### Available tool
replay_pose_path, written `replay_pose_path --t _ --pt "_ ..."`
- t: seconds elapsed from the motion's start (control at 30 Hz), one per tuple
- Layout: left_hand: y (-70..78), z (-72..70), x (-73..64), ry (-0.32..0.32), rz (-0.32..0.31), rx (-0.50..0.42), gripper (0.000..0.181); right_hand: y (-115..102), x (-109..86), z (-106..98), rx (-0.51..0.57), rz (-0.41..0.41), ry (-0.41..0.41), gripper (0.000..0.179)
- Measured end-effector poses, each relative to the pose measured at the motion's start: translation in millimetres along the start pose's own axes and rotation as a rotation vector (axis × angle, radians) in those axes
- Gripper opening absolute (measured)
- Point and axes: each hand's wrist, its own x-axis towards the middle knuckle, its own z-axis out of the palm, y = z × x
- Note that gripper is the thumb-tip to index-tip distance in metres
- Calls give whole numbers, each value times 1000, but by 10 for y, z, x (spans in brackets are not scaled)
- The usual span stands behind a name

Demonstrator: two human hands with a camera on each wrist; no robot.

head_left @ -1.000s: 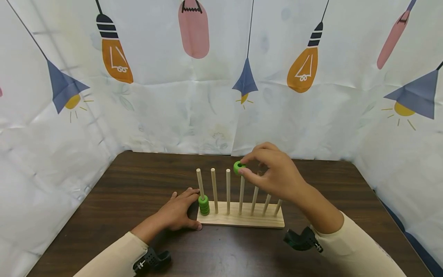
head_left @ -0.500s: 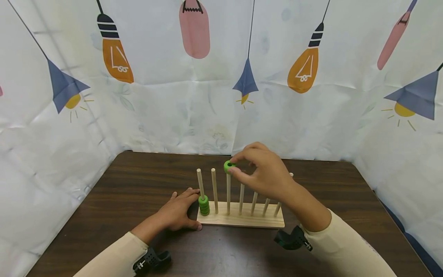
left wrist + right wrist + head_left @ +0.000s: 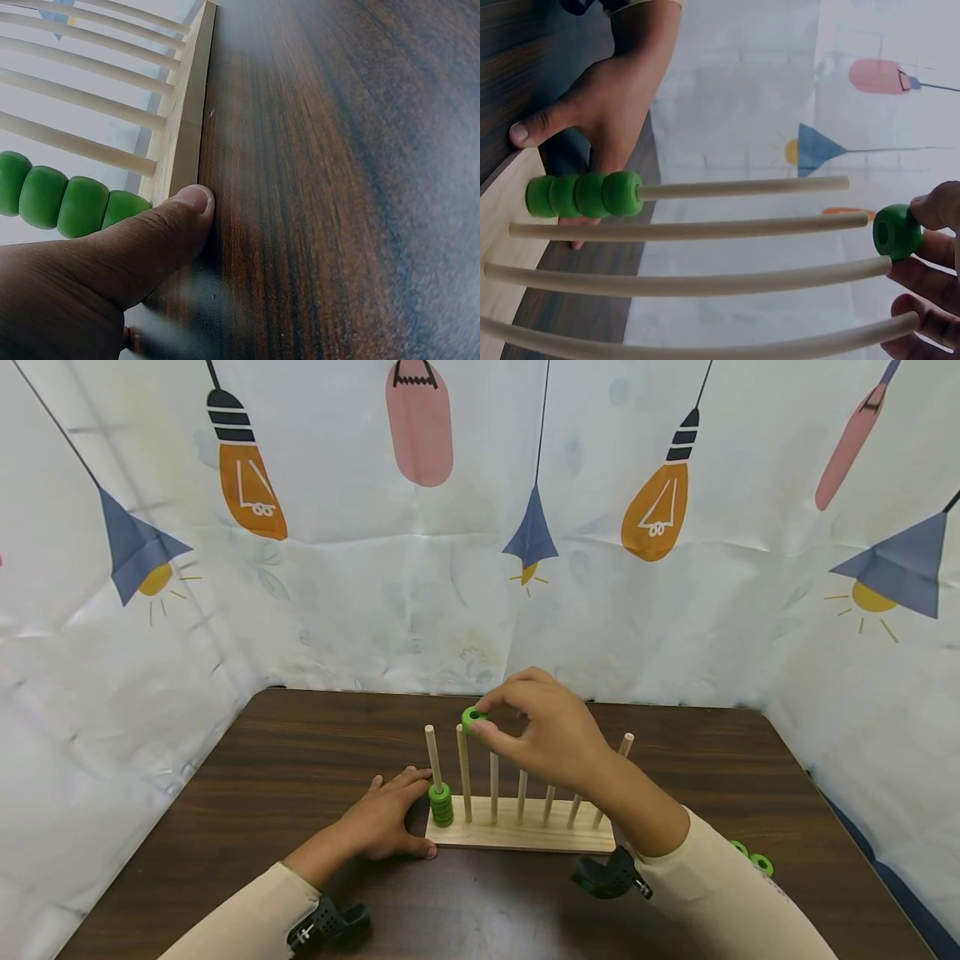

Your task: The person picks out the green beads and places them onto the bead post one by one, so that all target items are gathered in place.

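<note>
A wooden peg stand (image 3: pixel 517 837) with several upright pegs sits on the dark table. Several green beads (image 3: pixel 442 806) are stacked on its leftmost peg. Across the stand's left end lies my left hand (image 3: pixel 386 818), thumb at the front edge and fingers toward the back, gripping it. In the left wrist view the thumb (image 3: pixel 172 225) presses the base corner beside the stacked beads. Between thumb and fingertips my right hand (image 3: pixel 551 731) pinches one green bead (image 3: pixel 471 718), at the top of the second peg from the left. In the right wrist view this bead's hole faces that peg's tip (image 3: pixel 866 219).
Two or so loose green beads (image 3: pixel 761 864) lie on the table (image 3: pixel 300 760) at the right, partly hidden by the right sleeve (image 3: pixel 735 893). A white printed curtain (image 3: pixel 360 610) hangs behind and around the table. Each wrist wears a dark strap (image 3: pixel 611 872).
My right hand has moved left with the bead, from over the fourth peg past the third to the second. Loose beads at the right have come into view. My left hand stays put.
</note>
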Motion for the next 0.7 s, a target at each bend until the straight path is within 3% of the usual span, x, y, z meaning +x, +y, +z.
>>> replay_pose_path --t 0.7 --pt "9 -12 5 -20 -17 -12 96 -196 189 140 9 -12 -33 15"
